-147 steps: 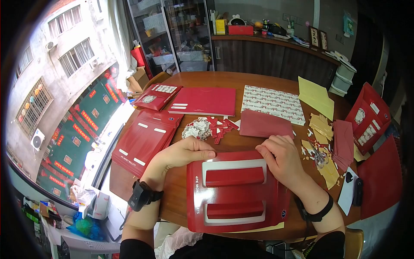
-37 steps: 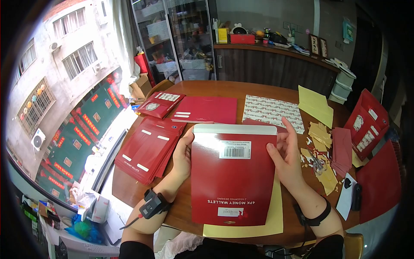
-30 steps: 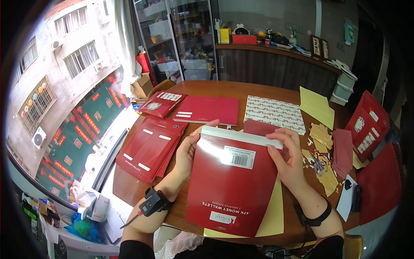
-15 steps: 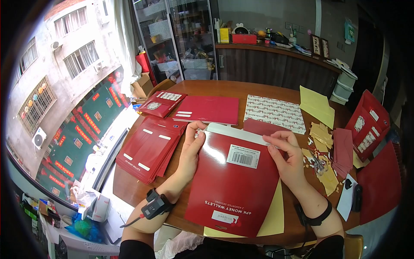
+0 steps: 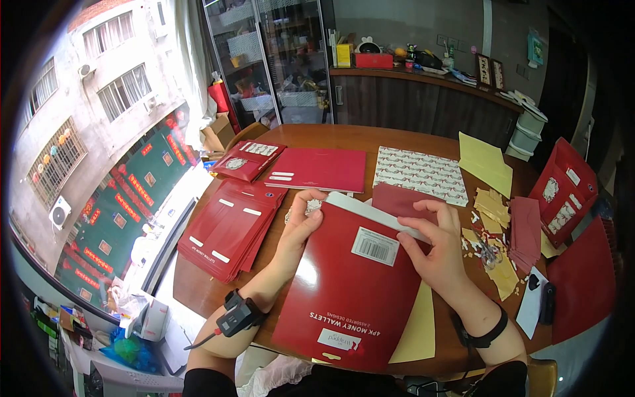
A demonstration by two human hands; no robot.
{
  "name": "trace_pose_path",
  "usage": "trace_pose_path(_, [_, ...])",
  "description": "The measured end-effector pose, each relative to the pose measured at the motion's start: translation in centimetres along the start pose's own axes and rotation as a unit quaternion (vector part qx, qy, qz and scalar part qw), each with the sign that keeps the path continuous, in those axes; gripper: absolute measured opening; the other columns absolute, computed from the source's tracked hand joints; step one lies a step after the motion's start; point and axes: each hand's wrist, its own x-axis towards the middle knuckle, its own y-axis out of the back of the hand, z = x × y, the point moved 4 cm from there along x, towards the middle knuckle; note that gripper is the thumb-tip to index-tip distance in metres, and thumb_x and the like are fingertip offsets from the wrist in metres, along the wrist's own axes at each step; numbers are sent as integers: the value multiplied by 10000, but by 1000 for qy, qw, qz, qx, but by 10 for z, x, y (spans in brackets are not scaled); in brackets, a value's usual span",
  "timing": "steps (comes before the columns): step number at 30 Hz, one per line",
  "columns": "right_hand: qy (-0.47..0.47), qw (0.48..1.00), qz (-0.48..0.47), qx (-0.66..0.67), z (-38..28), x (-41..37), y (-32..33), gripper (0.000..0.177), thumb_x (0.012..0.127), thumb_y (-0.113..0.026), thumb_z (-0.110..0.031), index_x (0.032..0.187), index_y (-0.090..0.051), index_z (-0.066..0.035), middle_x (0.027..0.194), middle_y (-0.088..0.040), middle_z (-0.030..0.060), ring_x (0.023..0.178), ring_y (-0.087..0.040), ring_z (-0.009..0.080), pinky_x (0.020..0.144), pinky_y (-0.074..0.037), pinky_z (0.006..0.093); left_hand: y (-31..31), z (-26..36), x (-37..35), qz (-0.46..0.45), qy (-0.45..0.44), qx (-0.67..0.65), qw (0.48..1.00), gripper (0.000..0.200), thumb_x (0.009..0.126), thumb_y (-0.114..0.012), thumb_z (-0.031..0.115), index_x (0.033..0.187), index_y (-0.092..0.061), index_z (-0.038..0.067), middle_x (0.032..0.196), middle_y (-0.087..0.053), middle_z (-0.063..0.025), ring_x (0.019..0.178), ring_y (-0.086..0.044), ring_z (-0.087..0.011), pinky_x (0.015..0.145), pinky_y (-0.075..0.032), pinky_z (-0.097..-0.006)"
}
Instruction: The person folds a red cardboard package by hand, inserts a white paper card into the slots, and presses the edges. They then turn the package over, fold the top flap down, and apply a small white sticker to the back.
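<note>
A glossy red wallet packet (image 5: 344,284) with a barcode label, upside-down "4PK MONEY WALLETS" print and a white strip along its top edge is held over the table. My left hand (image 5: 299,228) pinches its upper left corner. At the upper right edge, my right hand (image 5: 436,241) has thumb and finger closed on the packet near the white strip. Under the packet lies a yellow sheet (image 5: 417,331), partly hidden. Just behind it sits a dark red envelope (image 5: 403,198).
Red packets (image 5: 228,228) are stacked at left, beside a magenta folder (image 5: 321,169). Patterned paper (image 5: 421,173) and a yellow sheet (image 5: 486,162) lie behind. Paper scraps (image 5: 493,255), red envelopes (image 5: 524,231) and a standing red packet (image 5: 563,192) are at right.
The packet has tilted, its lower end shifting left and down, and its top edge now slants down to the right. My right hand has moved slightly down with it.
</note>
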Motion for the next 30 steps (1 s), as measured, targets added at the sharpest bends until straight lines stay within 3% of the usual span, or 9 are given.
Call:
trace_pose_path(2, [47, 998, -27, -15, -16, 5, 6, 288, 810, -801, -175, 1085, -759, -100, 1165, -590, 76, 1112, -517, 298, 960, -367, 446, -8, -7, -4, -26, 56, -2, 998, 293, 1074, -515, 206, 1345, -415, 151, 1282, -598, -63, 1182, -552, -140, 1041, -413, -319])
trace_pose_path(4, [88, 994, -65, -23, -26, 5, 7, 365, 800, -793, -167, 1157, -732, -124, 1156, -587, 60, 1097, -532, 278, 970, -352, 436, -17, -14, -7, -80, 71, 16, 994, 284, 1089, -490, 179, 1355, -398, 142, 1262, -602, -63, 1167, -561, -127, 1031, -426, -323])
trace_pose_path(7, [109, 987, -116, 7, -28, 2, 0, 410, 814, -773, -139, 1219, -707, -127, 1152, -584, 52, 1097, -537, 268, 979, -354, 439, -34, -24, -15, -89, 94, -6, 992, 303, 1082, -507, 213, 1355, -400, 134, 1160, -600, -35, 1095, -565, -110, 997, -431, -294])
trace_pose_path(12, [125, 975, -175, 62, -30, 0, -6, 515, 855, -740, -108, 1346, -589, -71, 1208, -588, 90, 1135, -548, 294, 1012, -396, 443, -39, -36, -21, -157, 102, -5, 982, 294, 1089, -493, 179, 1358, -391, 124, 1298, -557, -61, 1186, -535, -109, 1030, -422, -308])
trace_pose_path(18, [-19, 946, -249, 208, -23, -2, -13, 522, 909, -726, -139, 1362, -487, -37, 1272, -582, 164, 1208, -553, 365, 1004, -476, 447, -41, -32, -22, -155, 118, -65, 979, 301, 1073, -517, 161, 1347, -396, 124, 1312, -556, -60, 1195, -536, -111, 1028, -426, -303])
trace_pose_path(22, [14, 951, -245, 190, -23, -2, -12, 528, 905, -738, -154, 1363, -497, -46, 1269, -585, 160, 1205, -562, 362, 996, -485, 440, -39, -31, -21, -146, 117, -73, 980, 280, 1058, -536, 143, 1315, -430, 109, 1310, -568, -65, 1211, -535, -109, 1020, -432, -292])
trace_pose_path(30, [88, 947, -247, 186, -30, -1, -11, 490, 891, -723, -94, 1344, -539, -66, 1210, -591, 125, 1169, -554, 335, 975, -484, 444, -34, -33, -18, -83, 106, -81, 988, 157, 1037, -575, 69, 1167, -488, 82, 1125, -649, -39, 1003, -584, -56, 873, -462, -229])
